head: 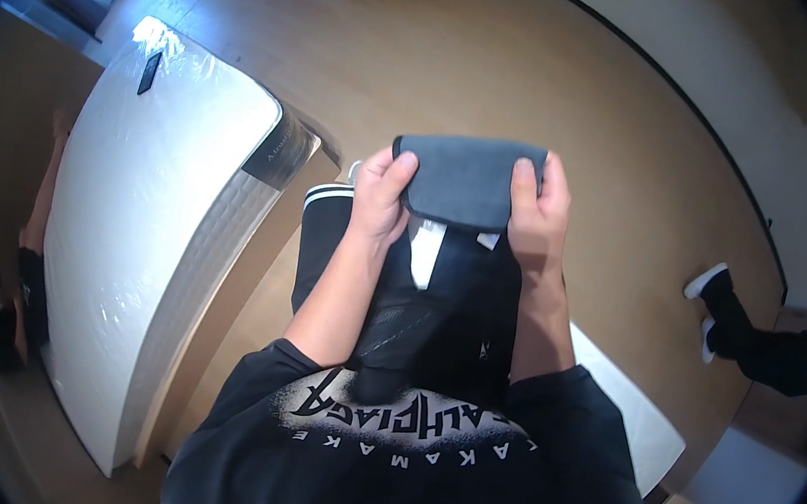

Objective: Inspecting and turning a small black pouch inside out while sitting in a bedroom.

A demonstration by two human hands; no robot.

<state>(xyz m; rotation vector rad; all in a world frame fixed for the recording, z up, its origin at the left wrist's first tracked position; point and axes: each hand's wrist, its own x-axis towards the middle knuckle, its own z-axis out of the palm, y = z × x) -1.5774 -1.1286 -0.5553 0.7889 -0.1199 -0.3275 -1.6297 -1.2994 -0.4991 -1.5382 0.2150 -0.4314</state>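
Note:
A folded dark grey cloth (465,180) with black edging is stretched between my two hands, above my lap. My left hand (386,193) grips its left end, the thumb lying on top. At the opposite end, my right hand (538,212) pinches the cloth the same way. White tags (424,254) hang below its lower edge. Beneath are my black shorts (325,242) with white stripes at the hem.
A plastic-wrapped white mattress (152,206) lies on a wooden base at the left, a dark phone-like object (149,73) on it. Another person (18,310) is beyond it. Other people's legs show at the top and right. A white panel (626,408) is behind me at the right.

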